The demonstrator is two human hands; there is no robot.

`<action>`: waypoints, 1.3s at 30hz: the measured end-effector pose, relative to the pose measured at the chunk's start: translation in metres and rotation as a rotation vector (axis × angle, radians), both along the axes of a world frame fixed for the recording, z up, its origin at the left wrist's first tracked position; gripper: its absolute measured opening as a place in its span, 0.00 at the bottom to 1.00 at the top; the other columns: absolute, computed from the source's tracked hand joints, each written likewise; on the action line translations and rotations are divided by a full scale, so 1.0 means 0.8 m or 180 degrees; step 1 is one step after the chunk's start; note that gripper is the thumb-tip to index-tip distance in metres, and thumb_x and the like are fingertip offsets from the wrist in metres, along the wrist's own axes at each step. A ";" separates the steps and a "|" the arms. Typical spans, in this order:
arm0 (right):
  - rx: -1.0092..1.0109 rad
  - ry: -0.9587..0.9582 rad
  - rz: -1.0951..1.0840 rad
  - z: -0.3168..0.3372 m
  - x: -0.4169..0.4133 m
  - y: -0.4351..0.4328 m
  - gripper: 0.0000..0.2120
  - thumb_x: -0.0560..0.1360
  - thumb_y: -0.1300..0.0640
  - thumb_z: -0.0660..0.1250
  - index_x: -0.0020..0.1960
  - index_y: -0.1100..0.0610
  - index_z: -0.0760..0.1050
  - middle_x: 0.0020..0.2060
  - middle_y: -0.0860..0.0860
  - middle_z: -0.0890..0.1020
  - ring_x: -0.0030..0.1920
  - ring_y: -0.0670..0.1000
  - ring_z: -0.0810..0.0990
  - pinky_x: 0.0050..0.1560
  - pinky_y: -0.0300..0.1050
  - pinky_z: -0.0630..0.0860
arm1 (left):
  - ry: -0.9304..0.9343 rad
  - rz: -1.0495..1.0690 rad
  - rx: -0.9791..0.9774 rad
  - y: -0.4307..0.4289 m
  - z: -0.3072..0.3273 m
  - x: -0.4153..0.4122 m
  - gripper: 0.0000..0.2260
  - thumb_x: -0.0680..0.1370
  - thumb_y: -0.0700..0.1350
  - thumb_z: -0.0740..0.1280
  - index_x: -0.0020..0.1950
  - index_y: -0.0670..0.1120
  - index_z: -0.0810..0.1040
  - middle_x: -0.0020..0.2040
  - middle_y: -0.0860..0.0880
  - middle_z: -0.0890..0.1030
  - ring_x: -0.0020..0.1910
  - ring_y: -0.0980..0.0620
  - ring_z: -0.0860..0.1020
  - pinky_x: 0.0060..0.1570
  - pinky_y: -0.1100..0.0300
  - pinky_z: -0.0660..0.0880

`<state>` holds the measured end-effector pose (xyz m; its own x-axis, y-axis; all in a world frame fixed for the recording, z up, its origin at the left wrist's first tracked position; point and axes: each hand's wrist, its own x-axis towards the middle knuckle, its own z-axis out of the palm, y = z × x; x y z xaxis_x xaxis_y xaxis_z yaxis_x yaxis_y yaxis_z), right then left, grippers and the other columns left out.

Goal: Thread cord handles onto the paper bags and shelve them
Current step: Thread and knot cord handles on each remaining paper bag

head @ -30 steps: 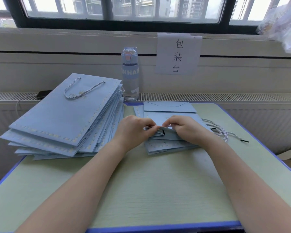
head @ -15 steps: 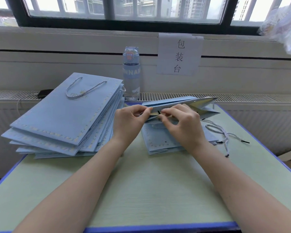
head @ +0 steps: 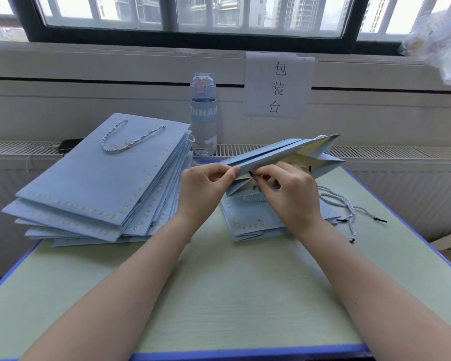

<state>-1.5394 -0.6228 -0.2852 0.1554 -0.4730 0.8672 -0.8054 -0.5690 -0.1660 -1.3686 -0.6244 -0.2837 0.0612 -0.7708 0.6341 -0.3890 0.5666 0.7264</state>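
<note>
We see one light-blue paper bag [head: 271,155] held above the desk [head: 219,295]. It is tilted, its right end higher than the end at the hands, and the cream inside shows in part. The left hand [head: 206,188] pinches the bag's near rim btw. thumb and forefinger; the other fingers are curled in. The right hand [head: 292,196] has bent fingers too and pinches a cord [head: 250,173] by its black tip, right at the same rim. Under both hands lies a small pile of flat bags [head: 248,222]. Just beside it, on the right, loose cords [head: 346,207] lie on the desk. At left a bigger stack of bags [head: 102,178] is fanned out, the top one w/ a twisted handle [head: 130,138]. Behind, a water bottle [head: 203,113] stands upright near a paper sign [head: 277,84] on the wall.
</note>
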 end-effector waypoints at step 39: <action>0.2947 0.0509 0.0143 0.013 -0.061 -0.016 0.04 0.77 0.56 0.65 0.48 0.49 0.78 0.39 0.45 0.76 0.41 0.47 0.73 0.39 0.38 0.68 | -0.1681 -0.0099 -0.0783 -0.027 -0.006 0.046 0.14 0.72 0.58 0.66 0.40 0.50 0.85 0.33 0.56 0.83 0.30 0.58 0.78 0.32 0.54 0.79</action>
<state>-1.5882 -0.6354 -0.2748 0.2749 -0.9545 0.1158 -0.8383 -0.2969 -0.4574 -1.3317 -0.6464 -0.2888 -0.3323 -0.5933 0.7332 -0.6433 0.7110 0.2839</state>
